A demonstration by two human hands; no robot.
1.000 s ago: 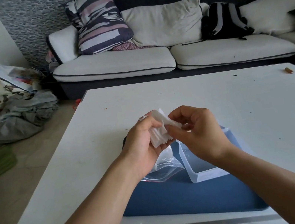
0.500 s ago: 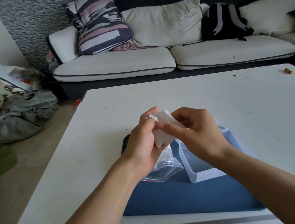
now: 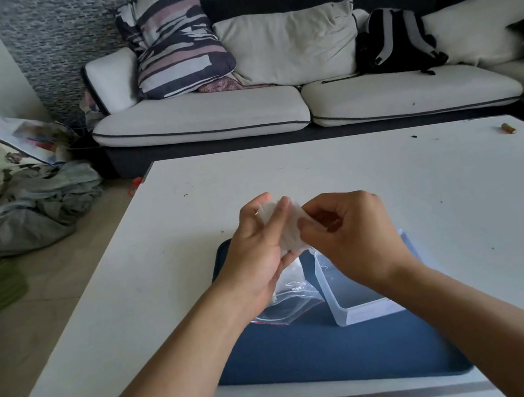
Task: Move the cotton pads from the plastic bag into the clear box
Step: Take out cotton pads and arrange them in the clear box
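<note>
A small stack of white cotton pads is held up above the table between both hands. My left hand grips the stack from the left, thumb and fingers curled round it. My right hand pinches its right edge with curled fingers. Below them, a clear plastic bag with a red seal line lies flat on a blue mat. The clear box stands open on the mat just right of the bag, partly hidden by my right wrist.
The white table carries a small brown object at its far right. A sofa with cushions and a black backpack stands behind. Clothes and a bag lie on the floor at left.
The hands have shifted their grip on the pads: my left fingers now wrap further over the stack, and my right hand has moved slightly right along its edge.
</note>
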